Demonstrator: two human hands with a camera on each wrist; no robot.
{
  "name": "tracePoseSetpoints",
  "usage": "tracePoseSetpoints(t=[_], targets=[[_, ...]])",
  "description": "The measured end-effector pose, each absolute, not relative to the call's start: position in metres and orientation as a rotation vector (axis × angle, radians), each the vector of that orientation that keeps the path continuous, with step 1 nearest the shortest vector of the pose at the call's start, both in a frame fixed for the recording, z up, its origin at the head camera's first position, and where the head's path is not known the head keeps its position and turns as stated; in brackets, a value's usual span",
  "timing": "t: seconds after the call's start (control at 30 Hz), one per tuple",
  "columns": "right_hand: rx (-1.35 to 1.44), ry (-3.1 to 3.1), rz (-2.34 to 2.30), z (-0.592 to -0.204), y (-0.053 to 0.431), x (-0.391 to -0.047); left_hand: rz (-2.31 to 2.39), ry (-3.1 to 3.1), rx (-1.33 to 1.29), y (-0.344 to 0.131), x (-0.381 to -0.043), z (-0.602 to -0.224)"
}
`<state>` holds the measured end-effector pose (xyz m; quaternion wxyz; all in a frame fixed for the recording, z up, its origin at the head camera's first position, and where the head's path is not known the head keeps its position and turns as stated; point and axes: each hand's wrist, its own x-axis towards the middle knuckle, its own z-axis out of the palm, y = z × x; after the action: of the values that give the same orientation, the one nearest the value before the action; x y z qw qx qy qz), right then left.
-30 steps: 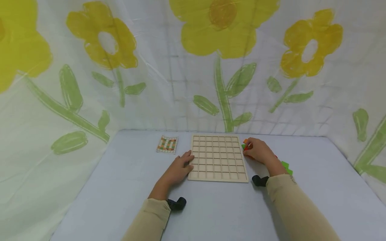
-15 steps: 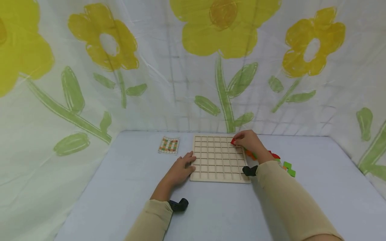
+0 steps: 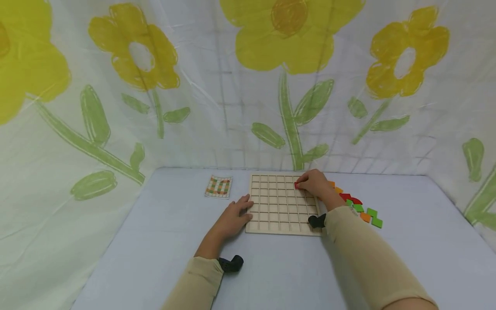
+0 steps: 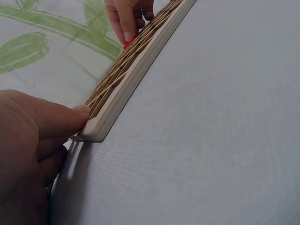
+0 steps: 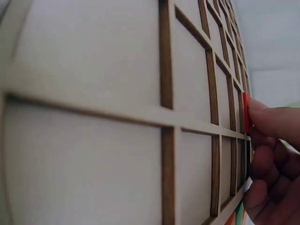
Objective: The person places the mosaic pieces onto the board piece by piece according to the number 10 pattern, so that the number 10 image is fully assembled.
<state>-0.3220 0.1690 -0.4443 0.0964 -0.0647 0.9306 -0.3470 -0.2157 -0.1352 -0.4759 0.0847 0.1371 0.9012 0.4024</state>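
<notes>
A square wooden board (image 3: pixel 273 208) with a raised grid of compartments lies flat on the table. My left hand (image 3: pixel 231 218) rests against its left edge, fingers extended; the left wrist view shows the thumb (image 4: pixel 70 119) touching the board's corner. Over the board's far right part, my right hand (image 3: pixel 315 183) pinches a small red tile (image 3: pixel 296 185) between thumb and fingers. Seen from the right wrist, the red tile (image 5: pixel 246 112) is at a grid compartment, partly covered by the thumb; I cannot tell whether it is fully seated.
Right of the board lie several loose tiles: orange (image 3: pixel 365 217), green (image 3: pixel 376 222) and red (image 3: pixel 355 201). My right forearm partly hides this group. A small patterned card (image 3: pixel 218 187) lies left of the board. A flower-printed curtain (image 3: pixel 201 129) stands behind the table.
My right hand has moved left from the loose tiles onto the board, bringing the red tile, then shifted slightly further left. The left hand has stayed at the board's left edge.
</notes>
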Motion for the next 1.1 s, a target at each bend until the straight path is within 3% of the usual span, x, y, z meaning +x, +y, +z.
tracePoseSetpoints(t=[0.37, 0.73, 1.1], targets=[[-0.336, 2.795, -0.82, -0.432, 0.174, -0.315, 1.213, 2.7, 0.438, -0.135, -0.214, -0.477], [-0.265, 2.806, -0.67, -0.416, 0.226, -0.313, 1.273, 2.731, 0.323, -0.135, -0.218, -0.481], [-0.251, 2.7, -0.551, -0.425, 0.233, -0.302, 1.31, 2.762, 0.336, -0.134, -0.218, -0.48]])
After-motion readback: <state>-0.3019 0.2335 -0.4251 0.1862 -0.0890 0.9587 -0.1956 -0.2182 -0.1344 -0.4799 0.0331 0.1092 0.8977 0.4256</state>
